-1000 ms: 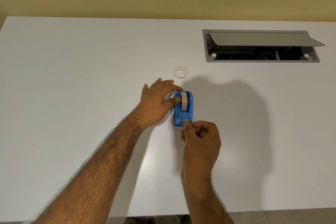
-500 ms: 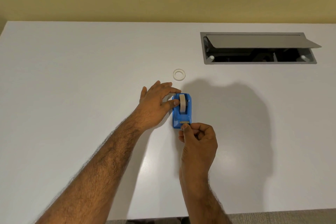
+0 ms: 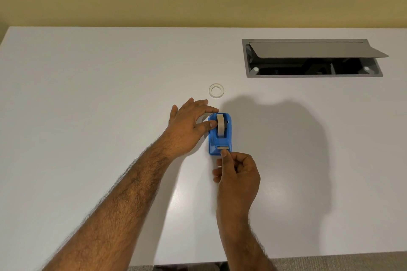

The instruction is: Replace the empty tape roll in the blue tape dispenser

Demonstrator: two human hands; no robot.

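Observation:
The blue tape dispenser [image 3: 220,136] stands on the white table [image 3: 88,116] with a pale tape roll [image 3: 220,126] seated in its well. My left hand [image 3: 189,126] holds the dispenser from its left side, thumb pressed against the roll's side and fingers reaching around the far end. My right hand [image 3: 236,174] is curled into a loose fist at the near end, its thumb tip on the cutter edge; whether tape is pinched there I cannot tell. A thin white ring, the empty tape core [image 3: 216,90], lies flat just beyond the dispenser.
An open cable hatch [image 3: 312,59] with a raised grey flap is sunk into the table at the far right. The table's near edge runs just below my forearms. A yellow wall stands behind the table.
The hands and dispenser have kept their positions relative to each other. The view has shifted slightly, so everything sits a little lower in frame.

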